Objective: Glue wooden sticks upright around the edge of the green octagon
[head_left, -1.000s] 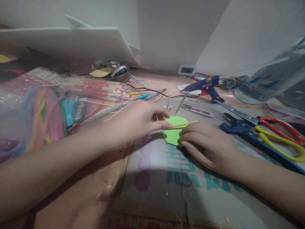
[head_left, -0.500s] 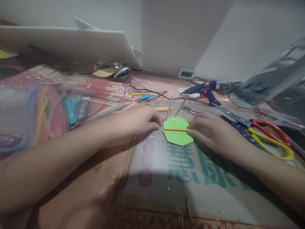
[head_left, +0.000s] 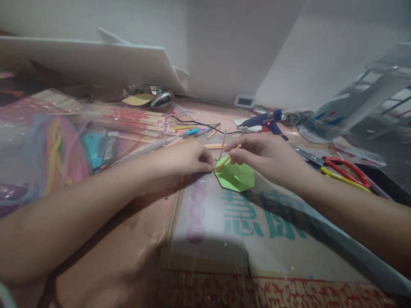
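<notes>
- The right hand [head_left: 261, 155] grasps a thin, straight orange stick [head_left: 224, 162] between the thumb and fingers, near its upper end.
- That stick slants down to the left, its lower end at the left edge of a flat, bright green piece with many straight sides [head_left: 239, 177].
- The left hand [head_left: 192, 158] has its fingers curled in and the thumb near them, right at that same left edge and close to the stick's lower end; whether it pinches anything cannot be told.
- The green piece lies in front of the person, between the two hands, above a pale cardboard sheet [head_left: 308, 252] printed with teal characters.
- A slender, pale pinkish stick [head_left: 223, 143] stands nearly upright at the far left edge of the green piece, between the hands.
- Beyond the right hand sits a blue glue gun [head_left: 265, 119] with a small red light glowing on it.
- Scissors with one red and one yellow handle [head_left: 346, 169] lie to the right, past the right forearm.
- A large, clear plastic bottle [head_left: 324, 124] stands at the far right.
- On the left, a bundle of soft, fuzzy, pastel-coloured strips [head_left: 59, 154] lies near a clear plastic packet of pale wooden sticks [head_left: 128, 117].
</notes>
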Available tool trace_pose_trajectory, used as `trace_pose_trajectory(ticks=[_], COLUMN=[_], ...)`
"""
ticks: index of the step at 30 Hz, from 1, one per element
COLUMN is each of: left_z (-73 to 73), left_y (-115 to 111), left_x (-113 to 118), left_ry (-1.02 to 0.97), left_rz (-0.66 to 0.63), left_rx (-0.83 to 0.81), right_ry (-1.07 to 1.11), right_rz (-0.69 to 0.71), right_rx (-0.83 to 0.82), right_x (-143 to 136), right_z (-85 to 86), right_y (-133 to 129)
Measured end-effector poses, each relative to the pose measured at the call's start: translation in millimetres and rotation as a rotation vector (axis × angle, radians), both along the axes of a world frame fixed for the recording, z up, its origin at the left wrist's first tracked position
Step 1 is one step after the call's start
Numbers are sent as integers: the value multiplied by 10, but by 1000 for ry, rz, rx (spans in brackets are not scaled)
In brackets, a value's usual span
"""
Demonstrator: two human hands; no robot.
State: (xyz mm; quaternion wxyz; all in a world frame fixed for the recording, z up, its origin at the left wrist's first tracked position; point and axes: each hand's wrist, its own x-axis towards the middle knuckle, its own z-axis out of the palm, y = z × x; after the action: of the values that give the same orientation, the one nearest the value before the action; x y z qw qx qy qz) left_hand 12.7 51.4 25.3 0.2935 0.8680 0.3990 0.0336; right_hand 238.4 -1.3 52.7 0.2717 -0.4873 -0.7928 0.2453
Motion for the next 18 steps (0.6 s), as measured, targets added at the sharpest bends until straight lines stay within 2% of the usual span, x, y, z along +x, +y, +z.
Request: trace_pose_trajectory(ticks=[10, 14, 18], left_z=[-18, 112, 260], left_y=[66, 66, 39], left_x=[-29, -48, -69], left_ry=[-107, -95, -57], left_rz=[-26, -15, -16], left_rx=[-6, 7, 35], right_ry=[-144, -130, -76], right_rz=[84, 129, 113], right_rx=[100, 101, 96], right_x=[-261, -286, -277], right_z=[71, 90, 37], right_y=[40, 61, 72])
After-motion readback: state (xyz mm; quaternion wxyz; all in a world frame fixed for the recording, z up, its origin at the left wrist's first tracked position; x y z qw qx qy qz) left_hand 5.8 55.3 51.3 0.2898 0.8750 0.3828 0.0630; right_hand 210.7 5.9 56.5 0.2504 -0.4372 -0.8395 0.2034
